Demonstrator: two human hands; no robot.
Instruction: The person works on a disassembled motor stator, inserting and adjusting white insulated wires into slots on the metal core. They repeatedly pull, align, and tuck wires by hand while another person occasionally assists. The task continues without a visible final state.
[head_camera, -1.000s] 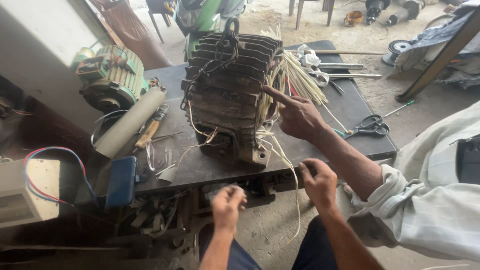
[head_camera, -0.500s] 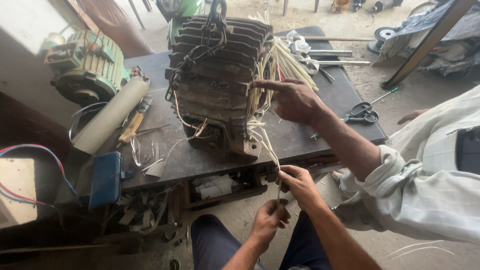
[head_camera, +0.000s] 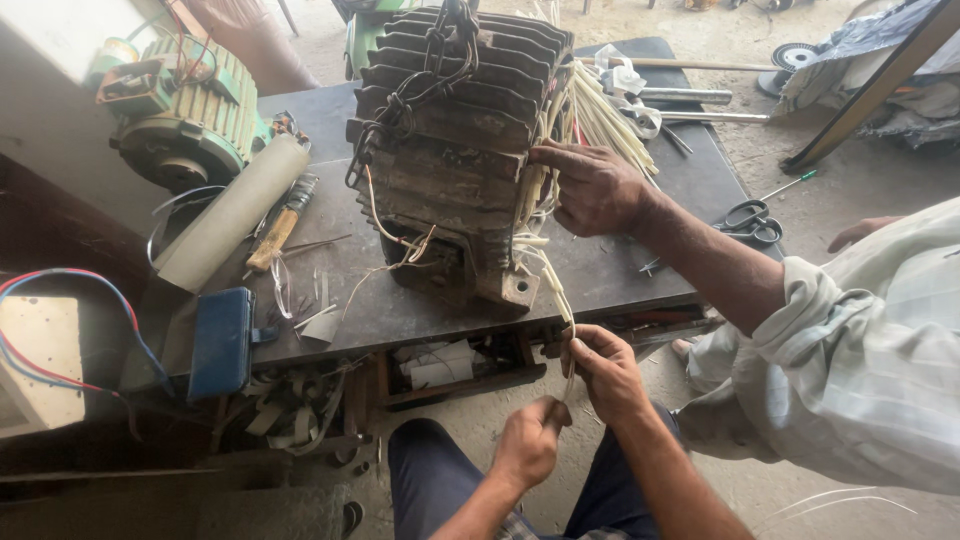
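Your right hand (head_camera: 600, 368) is pinched around a thin white sleeved lead wire (head_camera: 553, 290) that hangs off the desk (head_camera: 640, 270) edge, trailing down from the dark ribbed cast-iron motor housing (head_camera: 455, 150) just above that hand. Your left hand (head_camera: 527, 440), lower and beside it, is closed on the wire's free end. The sleeve looks soft, light and a little slick, so grip it close to the end; the housing looks heavy and will not shift. Another person's hand (head_camera: 592, 185) presses the wire bundle above yours. Where the lead enters the housing is hidden.
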